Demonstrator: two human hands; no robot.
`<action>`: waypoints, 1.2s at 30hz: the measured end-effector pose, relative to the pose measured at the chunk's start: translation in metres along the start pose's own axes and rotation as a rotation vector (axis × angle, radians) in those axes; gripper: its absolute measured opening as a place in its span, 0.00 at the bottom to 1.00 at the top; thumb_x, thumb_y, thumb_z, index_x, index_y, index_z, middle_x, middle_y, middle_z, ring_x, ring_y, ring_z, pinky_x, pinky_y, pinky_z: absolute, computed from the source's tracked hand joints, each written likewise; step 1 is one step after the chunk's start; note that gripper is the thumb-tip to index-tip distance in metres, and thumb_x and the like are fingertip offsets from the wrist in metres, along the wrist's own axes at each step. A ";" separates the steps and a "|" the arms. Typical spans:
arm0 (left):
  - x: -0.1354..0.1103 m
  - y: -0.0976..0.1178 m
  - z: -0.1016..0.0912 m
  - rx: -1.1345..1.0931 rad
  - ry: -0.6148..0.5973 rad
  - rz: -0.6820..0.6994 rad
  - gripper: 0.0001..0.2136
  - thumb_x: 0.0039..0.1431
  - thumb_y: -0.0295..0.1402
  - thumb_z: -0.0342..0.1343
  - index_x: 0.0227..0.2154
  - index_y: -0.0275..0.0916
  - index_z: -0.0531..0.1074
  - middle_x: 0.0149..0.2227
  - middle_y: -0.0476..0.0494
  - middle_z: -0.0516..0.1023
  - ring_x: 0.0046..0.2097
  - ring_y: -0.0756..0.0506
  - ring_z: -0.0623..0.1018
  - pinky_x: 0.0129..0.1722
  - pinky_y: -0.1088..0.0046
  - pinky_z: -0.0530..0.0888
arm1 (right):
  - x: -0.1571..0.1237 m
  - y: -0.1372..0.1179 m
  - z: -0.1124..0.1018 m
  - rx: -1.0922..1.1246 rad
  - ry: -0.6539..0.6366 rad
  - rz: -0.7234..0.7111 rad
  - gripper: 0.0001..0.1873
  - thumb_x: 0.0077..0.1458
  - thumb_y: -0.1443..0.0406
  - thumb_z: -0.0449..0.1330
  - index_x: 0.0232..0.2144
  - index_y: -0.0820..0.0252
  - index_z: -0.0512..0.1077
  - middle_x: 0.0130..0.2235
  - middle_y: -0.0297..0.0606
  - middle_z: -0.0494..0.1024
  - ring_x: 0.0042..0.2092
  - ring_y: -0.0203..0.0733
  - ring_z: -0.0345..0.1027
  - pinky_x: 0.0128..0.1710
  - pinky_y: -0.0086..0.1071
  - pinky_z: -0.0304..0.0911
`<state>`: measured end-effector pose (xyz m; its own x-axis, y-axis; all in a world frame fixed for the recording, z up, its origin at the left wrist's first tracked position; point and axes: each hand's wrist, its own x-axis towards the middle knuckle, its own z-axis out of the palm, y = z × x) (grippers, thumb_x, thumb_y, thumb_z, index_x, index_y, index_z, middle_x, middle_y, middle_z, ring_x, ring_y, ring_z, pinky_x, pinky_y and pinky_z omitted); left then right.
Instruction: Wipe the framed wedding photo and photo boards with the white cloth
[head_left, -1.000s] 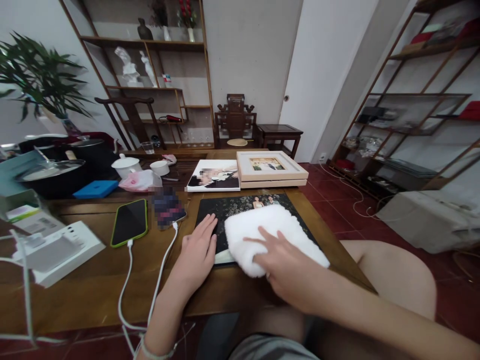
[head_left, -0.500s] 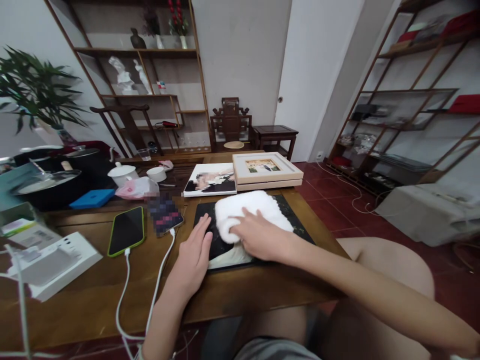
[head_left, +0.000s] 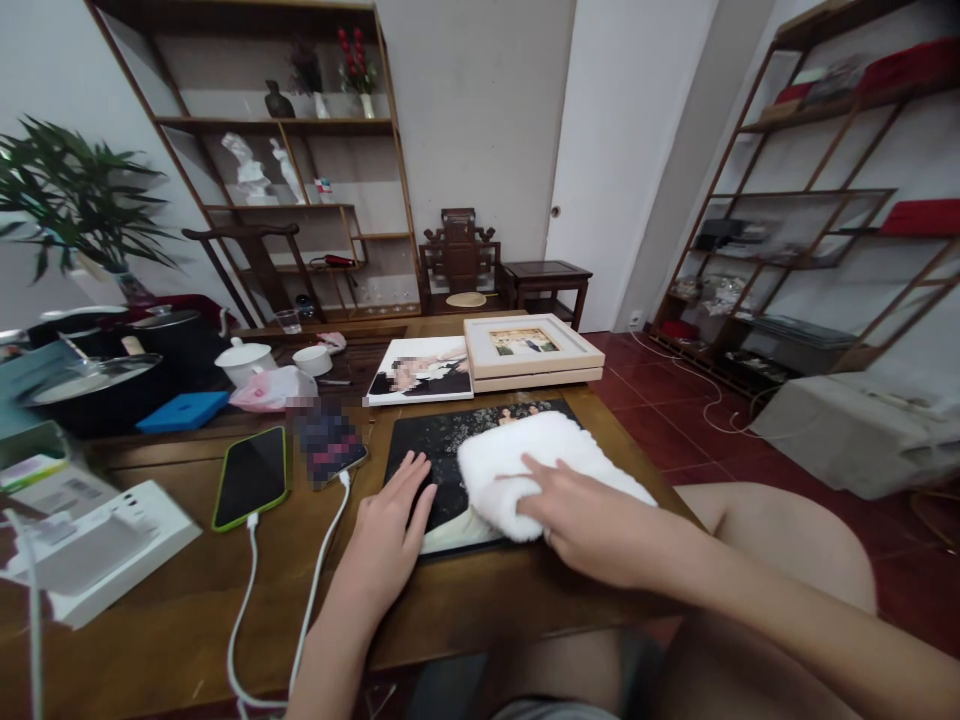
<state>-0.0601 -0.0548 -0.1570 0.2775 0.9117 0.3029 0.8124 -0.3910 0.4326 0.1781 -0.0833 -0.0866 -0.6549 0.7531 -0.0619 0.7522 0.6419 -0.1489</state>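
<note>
A dark photo panel (head_left: 427,445) lies flat at the table's near edge, its picture showing small figures at the top and a pale dress-like shape low down. My left hand (head_left: 391,525) rests with fingers stretched out on the panel's left edge. On the panel's right side sits a folded, fluffy white cloth (head_left: 517,450), which hides much of the picture and reaches past the right edge. My right hand (head_left: 585,515) presses on this cloth, its thumb and fingers gripping a fold.
Behind the panel lie a photo print (head_left: 420,370) and stacked light wooden frames (head_left: 532,350). To the left are a green-cased phone (head_left: 251,478), a second phone (head_left: 330,445), white charging cables (head_left: 319,570), a white box (head_left: 127,550), a blue box (head_left: 182,411) and pots (head_left: 97,390).
My right hand has slid the white cloth right and toward me over the panel, uncovering the small figures at its top. My left hand stays on the left edge.
</note>
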 end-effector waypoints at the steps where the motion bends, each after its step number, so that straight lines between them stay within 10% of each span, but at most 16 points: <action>1: 0.000 0.000 0.000 0.016 -0.008 0.003 0.20 0.63 0.37 0.39 0.53 0.32 0.65 0.59 0.34 0.64 0.62 0.41 0.59 0.57 0.54 0.62 | 0.005 0.007 -0.003 -0.012 0.003 0.062 0.20 0.48 0.77 0.46 0.39 0.62 0.71 0.49 0.50 0.71 0.55 0.56 0.59 0.48 0.47 0.59; 6: 0.001 0.001 0.001 0.034 0.011 0.000 0.18 0.63 0.36 0.41 0.51 0.34 0.66 0.58 0.34 0.65 0.62 0.42 0.61 0.56 0.55 0.63 | 0.062 0.022 -0.015 -0.073 0.054 0.096 0.18 0.49 0.76 0.46 0.39 0.64 0.70 0.38 0.50 0.75 0.41 0.49 0.70 0.37 0.36 0.62; 14: 0.002 -0.005 0.000 -0.009 0.050 0.046 0.15 0.62 0.35 0.43 0.48 0.39 0.67 0.55 0.37 0.69 0.58 0.41 0.66 0.54 0.58 0.67 | 0.152 -0.021 -0.025 -0.030 0.020 -0.062 0.16 0.51 0.71 0.51 0.42 0.59 0.71 0.44 0.47 0.75 0.40 0.48 0.70 0.34 0.33 0.62; 28: -0.002 0.006 -0.004 -0.033 0.013 -0.019 0.16 0.64 0.38 0.40 0.48 0.39 0.66 0.59 0.37 0.63 0.62 0.43 0.60 0.57 0.55 0.60 | 0.043 0.082 -0.010 -0.113 0.071 0.225 0.18 0.48 0.77 0.46 0.39 0.66 0.69 0.39 0.51 0.74 0.42 0.50 0.67 0.39 0.35 0.57; 36: 0.000 0.001 0.001 0.026 0.029 0.012 0.15 0.63 0.36 0.41 0.48 0.37 0.64 0.58 0.35 0.63 0.61 0.42 0.61 0.56 0.54 0.62 | 0.007 0.049 -0.004 -0.066 0.046 0.213 0.18 0.47 0.77 0.46 0.38 0.64 0.70 0.45 0.52 0.72 0.50 0.53 0.64 0.46 0.40 0.57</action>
<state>-0.0592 -0.0549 -0.1574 0.2732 0.9027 0.3324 0.8219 -0.3986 0.4069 0.2108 -0.0464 -0.0903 -0.4781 0.8774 -0.0393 0.8772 0.4748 -0.0720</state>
